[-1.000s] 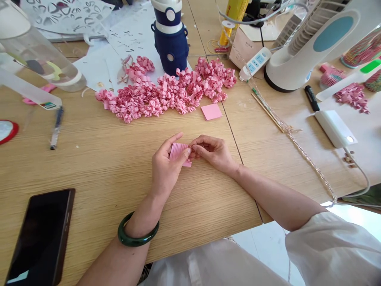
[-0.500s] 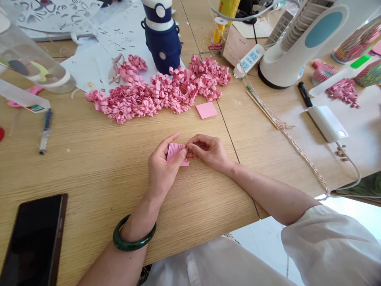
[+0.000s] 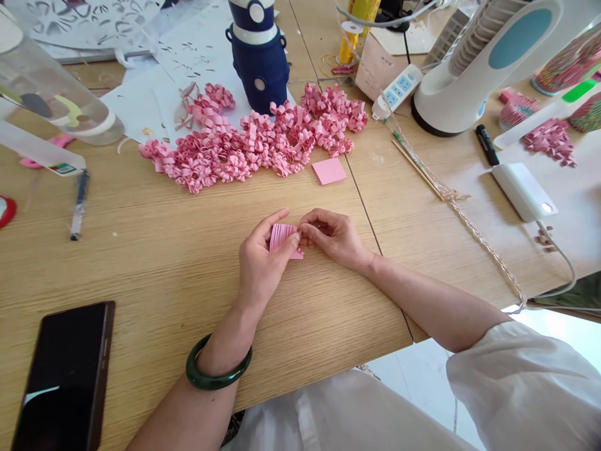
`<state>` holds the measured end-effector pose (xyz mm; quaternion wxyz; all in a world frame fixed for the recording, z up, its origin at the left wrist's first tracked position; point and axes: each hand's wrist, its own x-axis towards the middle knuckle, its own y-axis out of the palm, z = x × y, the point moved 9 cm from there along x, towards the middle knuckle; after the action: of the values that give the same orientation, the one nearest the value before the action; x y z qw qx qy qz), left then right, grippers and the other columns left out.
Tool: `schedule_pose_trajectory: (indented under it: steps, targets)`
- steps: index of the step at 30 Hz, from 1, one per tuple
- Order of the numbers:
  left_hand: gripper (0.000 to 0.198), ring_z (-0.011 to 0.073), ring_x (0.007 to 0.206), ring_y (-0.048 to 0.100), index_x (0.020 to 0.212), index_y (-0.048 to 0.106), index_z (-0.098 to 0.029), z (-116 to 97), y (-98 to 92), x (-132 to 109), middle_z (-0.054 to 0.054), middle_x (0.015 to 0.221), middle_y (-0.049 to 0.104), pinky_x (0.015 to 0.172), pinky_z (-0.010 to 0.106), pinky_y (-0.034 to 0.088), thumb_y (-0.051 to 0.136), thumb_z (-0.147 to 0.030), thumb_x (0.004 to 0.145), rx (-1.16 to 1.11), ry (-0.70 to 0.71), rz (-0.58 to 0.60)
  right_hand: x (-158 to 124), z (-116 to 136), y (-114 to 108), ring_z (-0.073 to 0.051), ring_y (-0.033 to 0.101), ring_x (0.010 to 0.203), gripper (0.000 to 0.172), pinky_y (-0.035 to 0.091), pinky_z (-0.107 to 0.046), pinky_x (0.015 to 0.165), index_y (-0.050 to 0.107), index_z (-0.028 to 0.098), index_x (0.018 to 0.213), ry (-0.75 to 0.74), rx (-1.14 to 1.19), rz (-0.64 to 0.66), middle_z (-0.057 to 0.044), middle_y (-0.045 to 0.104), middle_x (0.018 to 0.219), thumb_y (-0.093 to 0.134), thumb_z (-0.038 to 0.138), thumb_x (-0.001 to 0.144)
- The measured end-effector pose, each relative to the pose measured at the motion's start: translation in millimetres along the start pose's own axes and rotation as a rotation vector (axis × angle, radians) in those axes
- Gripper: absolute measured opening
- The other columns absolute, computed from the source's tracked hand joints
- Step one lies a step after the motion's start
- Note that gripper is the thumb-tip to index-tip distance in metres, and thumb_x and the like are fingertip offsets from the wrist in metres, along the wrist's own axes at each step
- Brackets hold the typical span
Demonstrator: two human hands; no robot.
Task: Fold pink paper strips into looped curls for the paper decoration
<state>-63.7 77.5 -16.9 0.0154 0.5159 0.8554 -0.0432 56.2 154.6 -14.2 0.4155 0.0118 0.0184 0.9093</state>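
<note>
Between thumb and fingers, my left hand (image 3: 261,263) holds a small piece of pink paper (image 3: 282,235) cut into narrow strips. At its right edge, my right hand (image 3: 335,239) pinches with thumb and forefinger, apparently on the end of a strip; the fingertips hide the exact spot. Both hands are close together just above the table. Beyond them lies a flat pink square of paper (image 3: 330,171). Behind that spreads a heap of curled pink paper loops (image 3: 235,147).
A dark blue bottle (image 3: 260,72) stands behind the heap. To the right are a power strip (image 3: 398,91), a white fan (image 3: 451,94), a braided cord (image 3: 488,244) and a white power adapter (image 3: 524,191). Leftward lie a phone (image 3: 63,376), a pen (image 3: 79,205) and a clear bottle (image 3: 56,94).
The whole view has shifted slightly, so everything appears a little to the right. Both hands keep the same hold on the pink strip-cut paper, with hardly any movement.
</note>
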Motion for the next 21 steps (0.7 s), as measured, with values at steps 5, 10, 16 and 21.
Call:
schedule_pose_trajectory:
  steps: [5,10,16,21]
  targets:
    - [0.054,0.0167,0.079,0.071,0.126,0.071,-0.018,-0.2,-5.6,0.4,0.005,0.098,0.076,0.069,0.028,0.064,0.082,-0.035,0.076,-0.041,0.016,-0.065,-0.2,4.3,-1.1,-0.010,0.066,0.069,0.042,0.054,-0.023,0.064,0.066,0.015,0.097,-0.026,0.011,0.004,-0.002,0.069,0.081,0.072,0.056,0.086]
    - [0.052,0.0165,0.081,0.072,0.124,0.072,-0.020,1.6,-6.8,0.9,0.005,0.100,0.077,0.073,0.028,0.063,0.084,-0.036,0.075,-0.066,0.011,-0.080,-0.5,8.6,-1.0,-0.011,0.066,0.074,0.037,0.054,-0.023,0.063,0.066,0.016,0.094,-0.062,-0.023,0.019,-0.003,0.068,0.088,0.074,0.051,0.085]
    - [0.046,0.0187,0.091,0.073,0.123,0.073,-0.019,2.5,-5.5,0.6,0.008,0.111,0.077,0.080,0.028,0.062,0.080,-0.038,0.081,-0.012,0.040,-0.037,0.1,6.5,-0.7,-0.010,0.063,0.071,0.026,0.054,-0.023,0.063,0.063,0.016,0.092,-0.052,-0.011,0.020,-0.001,0.064,0.082,0.069,0.041,0.090]
    - [0.047,0.0197,0.093,0.074,0.124,0.072,-0.019,-2.4,-7.4,-0.8,0.008,0.109,0.078,0.080,0.028,0.062,0.080,-0.037,0.081,0.028,0.069,-0.064,-0.6,10.1,0.0,-0.011,0.062,0.072,0.021,0.053,-0.024,0.063,0.063,0.016,0.092,-0.049,-0.050,0.027,-0.002,0.065,0.085,0.068,0.036,0.090]
